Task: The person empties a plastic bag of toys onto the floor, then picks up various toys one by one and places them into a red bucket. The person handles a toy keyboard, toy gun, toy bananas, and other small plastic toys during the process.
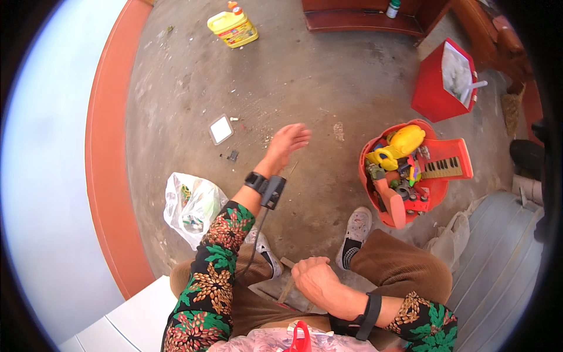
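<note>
My left hand (288, 143) reaches out over the concrete floor, palm edge turned, with nothing in it and its fingers extended close together. My right hand (316, 277) is bent near my lap, its fingers curled and partly hidden; whether it holds anything cannot be told. A red plastic tub (367, 178) at the right holds a yellow toy (407, 141), a toy keyboard (440, 168) and several other plastic toys. Left of my forearm lies a white plastic bag (176, 218) with small things inside. A small white-faced panel (221, 130) rests on the floor beyond it, near dark fragments (233, 155).
A yellow jug (233, 33) stands at the upper left. A red bin with a white liner (433, 86) stands beyond the tub. A reddish wooden shelf (365, 22) holds a green-capped bottle (393, 9). My shoes (358, 224) flank scattered debris; a grey metal surface (497, 251) is at right.
</note>
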The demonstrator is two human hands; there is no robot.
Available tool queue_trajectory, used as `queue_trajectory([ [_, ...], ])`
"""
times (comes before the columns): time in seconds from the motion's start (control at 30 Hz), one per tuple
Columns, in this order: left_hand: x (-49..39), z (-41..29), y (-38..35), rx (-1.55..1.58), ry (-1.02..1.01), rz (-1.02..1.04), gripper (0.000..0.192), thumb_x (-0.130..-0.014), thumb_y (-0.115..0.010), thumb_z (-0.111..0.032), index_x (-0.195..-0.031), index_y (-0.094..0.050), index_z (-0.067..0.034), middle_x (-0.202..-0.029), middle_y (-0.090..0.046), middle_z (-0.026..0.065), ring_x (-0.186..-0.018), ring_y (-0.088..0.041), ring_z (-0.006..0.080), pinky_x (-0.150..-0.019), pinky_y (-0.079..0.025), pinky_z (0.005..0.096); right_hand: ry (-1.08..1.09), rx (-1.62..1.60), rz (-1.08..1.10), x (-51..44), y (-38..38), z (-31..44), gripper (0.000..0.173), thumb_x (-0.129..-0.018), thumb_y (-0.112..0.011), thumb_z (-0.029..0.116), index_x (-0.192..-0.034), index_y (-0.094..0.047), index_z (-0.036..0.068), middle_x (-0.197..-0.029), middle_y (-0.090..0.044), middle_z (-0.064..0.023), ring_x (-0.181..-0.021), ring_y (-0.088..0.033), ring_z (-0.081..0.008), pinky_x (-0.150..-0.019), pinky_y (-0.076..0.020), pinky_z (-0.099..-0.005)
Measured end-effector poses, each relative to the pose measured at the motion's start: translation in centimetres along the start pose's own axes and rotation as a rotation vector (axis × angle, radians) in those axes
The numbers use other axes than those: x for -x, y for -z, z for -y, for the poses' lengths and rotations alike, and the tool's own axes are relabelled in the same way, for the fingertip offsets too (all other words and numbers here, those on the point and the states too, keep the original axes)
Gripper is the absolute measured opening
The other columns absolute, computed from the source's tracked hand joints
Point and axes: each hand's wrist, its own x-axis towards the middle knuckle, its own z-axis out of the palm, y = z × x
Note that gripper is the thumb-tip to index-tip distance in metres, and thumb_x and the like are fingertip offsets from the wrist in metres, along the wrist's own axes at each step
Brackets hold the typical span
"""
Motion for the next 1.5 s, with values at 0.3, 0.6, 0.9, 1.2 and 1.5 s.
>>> queue_trajectory([
  [0.3,-7.5,10.8,9.4,-0.655,-0.084,-0.511,0.033,-0.087,-0.078,-0.029,-0.107,-0.066,-0.007,-0.105,-0.07,0.0104,-0.09,-0.067,0.0213,-0.074,-0.052,0.0369,0.009,-0.078,0.1,-1.6,0.6,-0.7,0.026,-0.088,-0.057,0.019,-0.107,-0.064,0.002,-0.093,-0.067,-0.014,-0.086,-0.068,-0.0286,-0.076,-0.0555,-0.0478],
  [0.6,-8.5,11.4,8.7,-0.469,-0.213,-0.611,0.026,-0.086,-0.073,-0.023,-0.099,-0.058,-0.007,-0.093,-0.064,0.0083,-0.079,-0.065,0.0226,-0.069,-0.053,0.0367,0.012,-0.153,0.101,-3.2,1.3,-2.1,0.028,-0.083,-0.059,0.018,-0.106,-0.061,0.001,-0.088,-0.064,-0.0116,-0.084,-0.065,-0.0273,-0.076,-0.0541,-0.0419],
  [0.9,-8.9,6.6,22.7,0.35,-0.208,-0.593,0.026,-0.096,-0.061,-0.029,-0.108,-0.058,-0.006,-0.092,-0.061,0.0075,-0.084,-0.066,0.0222,-0.07,-0.056,0.0363,-0.02,-0.201,0.16,-4.0,1.8,-2.5,0.04,-0.08,-0.061,0.016,-0.117,-0.059,0.0,-0.086,-0.058,-0.0044,-0.081,-0.06,-0.0191,-0.069,-0.0453,-0.0316],
  [1.2,-11.5,4.2,27.2,-1.193,-0.284,-0.775,0.025,-0.085,-0.076,-0.023,-0.097,-0.061,-0.008,-0.096,-0.061,0.0127,-0.09,-0.063,0.0329,-0.079,-0.051,0.0419,-0.01,-0.134,0.163,-5.1,1.4,-2.5,0.027,-0.081,-0.062,0.018,-0.105,-0.06,0.004,-0.087,-0.061,-0.0069,-0.083,-0.062,-0.0216,-0.073,-0.05,-0.0372],
  [1.5,-3.4,9.8,30.9,0.574,-0.296,-0.672,0.034,-0.098,-0.047,-0.043,-0.092,-0.057,-0.011,-0.083,-0.063,0.0056,-0.07,-0.062,0.0208,-0.064,-0.052,0.0345,-0.01,-0.096,0.179,-5.5,1.6,-2.2,0.041,-0.082,-0.061,0.017,-0.12,-0.058,0.003,-0.089,-0.059,-0.0037,-0.084,-0.06,-0.019,-0.071,-0.0452,-0.0318],
])
